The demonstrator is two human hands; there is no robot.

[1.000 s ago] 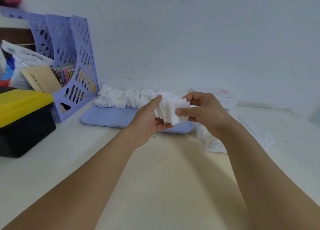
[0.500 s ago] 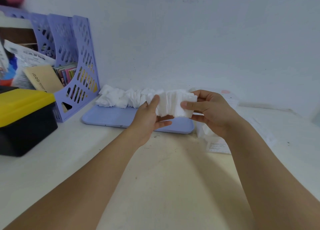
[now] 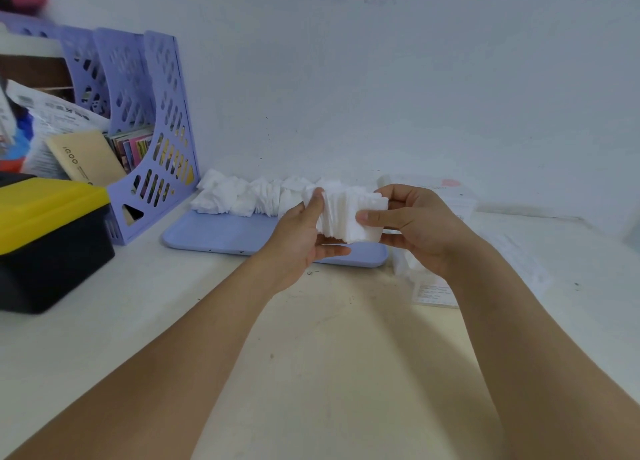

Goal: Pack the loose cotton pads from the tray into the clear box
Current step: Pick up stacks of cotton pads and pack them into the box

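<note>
Far left of the hands, a yellow-lidded black box [image 3: 48, 238] and a purple file rack [image 3: 152, 141] stand on the table [image 3: 329, 355]. The left hand [image 3: 301, 245] and right hand [image 3: 412, 227] grip a stack of cotton pads [image 3: 349, 217] between them, thumbs in front. Behind the left hand, loose cotton pads [image 3: 242, 196] lie on the blue tray [image 3: 221, 234]. The clear box [image 3: 433, 286] sits under and behind the right hand.

The pads [image 3: 349, 217] look soft, fibrous, matt white. The tray [image 3: 221, 234] is smooth lilac plastic, like the perforated file rack [image 3: 166, 120]. The bin [image 3: 45, 224] is plastic, its yellow lid slightly glossy. The tabletop [image 3: 329, 338] is matt, scuffed.
</note>
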